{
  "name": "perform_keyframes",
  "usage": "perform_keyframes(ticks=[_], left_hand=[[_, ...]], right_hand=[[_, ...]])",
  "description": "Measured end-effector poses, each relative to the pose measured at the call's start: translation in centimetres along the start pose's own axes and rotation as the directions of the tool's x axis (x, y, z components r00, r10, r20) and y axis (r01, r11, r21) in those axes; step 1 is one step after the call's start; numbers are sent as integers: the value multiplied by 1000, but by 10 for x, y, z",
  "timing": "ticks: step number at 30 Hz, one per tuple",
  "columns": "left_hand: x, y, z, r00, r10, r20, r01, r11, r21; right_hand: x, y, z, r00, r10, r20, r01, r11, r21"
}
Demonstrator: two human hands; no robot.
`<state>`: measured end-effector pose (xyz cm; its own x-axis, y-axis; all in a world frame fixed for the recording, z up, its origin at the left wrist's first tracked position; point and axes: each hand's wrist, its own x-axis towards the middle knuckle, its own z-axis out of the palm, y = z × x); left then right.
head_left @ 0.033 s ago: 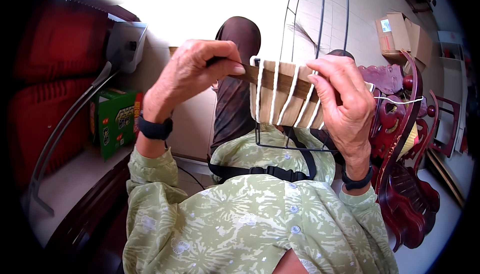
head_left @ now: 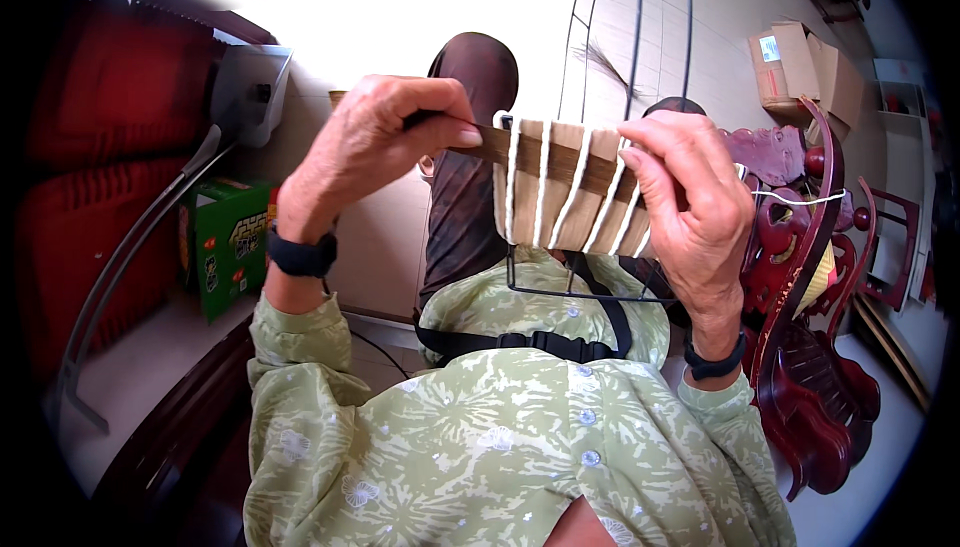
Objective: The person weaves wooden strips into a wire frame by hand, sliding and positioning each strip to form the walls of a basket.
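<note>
A beige wrapped panel [head_left: 527,209] sits on a black wire frame [head_left: 636,27] in front of my lap. Several white cords [head_left: 543,187] cross it from its far edge to its near edge. My left hand [head_left: 385,137] pinches the left end of a flat dark brown strip [head_left: 528,153]. That strip runs rightward across the panel and passes under cords. At the panel's right end is my right hand [head_left: 690,182], thumb and fingers closed at the last cords. What it grips, cord or strip, is hidden. A loose white cord [head_left: 790,202] trails off right.
Carved dark red wooden furniture [head_left: 790,347] stands close on my right, with cardboard boxes [head_left: 800,67] beyond it. On the left are a green box [head_left: 225,247], a grey stand with a curved leg [head_left: 130,287] and red seating [head_left: 110,227]. Pale floor tiles lie ahead.
The panel, wire frame and my left hand have shifted slightly left. Both hands keep the same grip, and the strip remains under the cords.
</note>
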<state>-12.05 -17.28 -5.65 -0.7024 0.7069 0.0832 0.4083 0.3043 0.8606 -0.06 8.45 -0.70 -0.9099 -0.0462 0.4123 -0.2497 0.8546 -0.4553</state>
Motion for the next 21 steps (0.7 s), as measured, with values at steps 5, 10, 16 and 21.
perform_keyframes(ticks=[5, 10, 16, 21], left_hand=[[-5, 6, -11, 981, -145, 131, 143, 989, 19], [-18, -11, -11, 978, -184, 98, 184, 983, 12], [-15, -15, -28, 979, -194, 68, 187, 978, 96], [-30, -41, -36, 974, -225, -14, 225, 972, 60]], right_hand=[[-14, 24, -30, 993, 51, -108, -73, 975, -211], [-29, 48, -35, 936, 344, -66, -349, 935, -68], [-26, 52, -30, 956, 289, 46, -286, 956, -69], [-29, 49, -29, 958, 283, 44, -280, 958, -55]])
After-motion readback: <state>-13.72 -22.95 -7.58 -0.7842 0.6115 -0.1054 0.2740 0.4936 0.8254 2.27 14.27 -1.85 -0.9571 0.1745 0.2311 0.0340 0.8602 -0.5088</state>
